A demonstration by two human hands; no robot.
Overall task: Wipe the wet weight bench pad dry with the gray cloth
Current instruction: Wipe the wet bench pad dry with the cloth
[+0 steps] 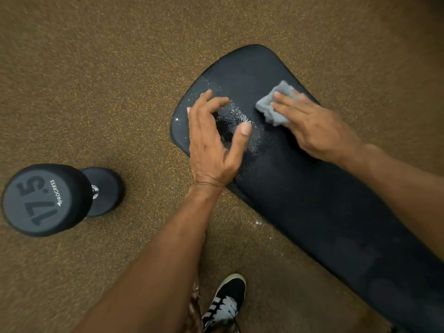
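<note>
The black weight bench pad [300, 188] runs from the upper middle down to the lower right. Shiny water droplets [235, 116] cover its wide far end. My right hand [314, 126] presses the crumpled gray cloth [274, 104] flat onto the pad, just right of the wet patch. My left hand [213, 143] hovers over the pad's left edge with fingers spread and curled, holding nothing. The wet patch shows between its thumb and fingers.
A black 17.5 dumbbell [55, 198] stands on end on the brown speckled floor [96, 80] at the left. My black-and-white shoe [225, 306] is at the bottom, close to the pad's near edge.
</note>
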